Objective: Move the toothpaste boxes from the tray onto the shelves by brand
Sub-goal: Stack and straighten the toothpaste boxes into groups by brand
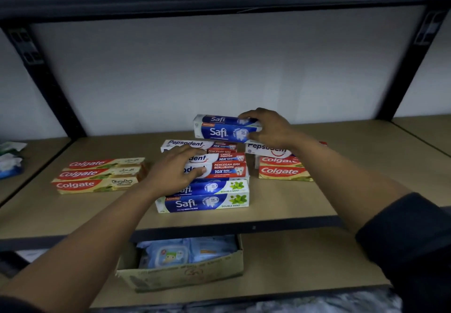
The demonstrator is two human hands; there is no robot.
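My right hand [267, 127] grips a blue Safi box [219, 128] by its right end and holds it in the air above the shelf [280, 205]. My left hand [175, 170] holds the left end of a Pepsodent box [225, 169], thumb on its front, on top of a middle pile. Under that pile lie two Safi boxes [207, 201]. More Pepsodent boxes [195, 144] lie behind. Three Colgate boxes [95, 176] lie at the left. At the right, a Pepsodent box [268, 150] sits on two Colgate boxes [280, 171].
A cardboard box [183, 276] with blue packets stands on the lower shelf. Black uprights [41, 81] frame the bay, and a black shelf edge [219, 12] runs overhead. Packets [9, 159] lie on the neighbouring shelf at far left.
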